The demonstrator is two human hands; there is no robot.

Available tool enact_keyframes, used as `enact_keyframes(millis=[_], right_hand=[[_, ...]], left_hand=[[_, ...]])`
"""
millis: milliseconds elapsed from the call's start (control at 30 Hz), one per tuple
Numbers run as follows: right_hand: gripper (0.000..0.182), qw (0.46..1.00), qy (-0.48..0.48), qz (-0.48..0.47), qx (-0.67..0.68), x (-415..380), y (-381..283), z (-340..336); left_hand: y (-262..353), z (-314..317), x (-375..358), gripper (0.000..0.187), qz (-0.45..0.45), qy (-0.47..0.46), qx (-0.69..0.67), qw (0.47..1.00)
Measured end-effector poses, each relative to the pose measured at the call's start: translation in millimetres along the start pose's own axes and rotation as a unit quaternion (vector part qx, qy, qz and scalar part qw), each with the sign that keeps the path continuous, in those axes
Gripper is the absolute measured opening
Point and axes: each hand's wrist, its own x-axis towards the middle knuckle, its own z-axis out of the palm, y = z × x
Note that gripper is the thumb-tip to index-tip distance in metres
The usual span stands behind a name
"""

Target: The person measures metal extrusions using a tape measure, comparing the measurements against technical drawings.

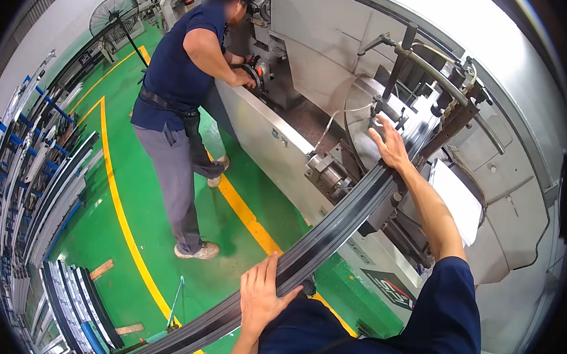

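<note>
A long bundle of dark grey extruded profiles [332,234] slants from the lower left up into a saw-like machine [363,117]. My left hand [264,298] rests on the near stretch of the profiles, its fingers stretched out and its thumb spread across the top. Farther up, my right hand [391,144] lies at the profiles' edge with fingers apart, close to the machine's clamp [383,108]. Neither hand is wrapped round the profiles. Behind the clamp shows a large round metal disc [356,126], partly hidden.
A co-worker [180,75] in a dark shirt leans over the machine's far end, both hands on a part there. Racks of curved profiles [34,170] line the left side. A metal cylinder [328,174] sits beside the profiles. Yellow lines [113,187] mark the green floor.
</note>
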Motion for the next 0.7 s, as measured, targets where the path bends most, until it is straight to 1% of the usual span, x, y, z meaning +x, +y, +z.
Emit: enact_keyframes(millis=[200, 500, 700], right_hand=[[0.066, 1.000, -0.006, 0.017, 0.000, -0.7, -2.2, -0.4], [0.064, 1.000, 0.002, 0.013, 0.005, -1.4, -1.6, 0.9], [0.063, 1.000, 0.002, 0.009, -0.016, 0.0, 1.9, 2.3]], left_hand=[[2.4, -2.9, 1.7, 0.093, -0.007, -0.009, 0.000, 1.000], [2.2, -1.5, 2.6, 0.093, -0.007, -0.007, -0.003, 1.000], [2.6, -1.8, 1.9, 0.093, -0.010, -0.006, 0.001, 1.000]])
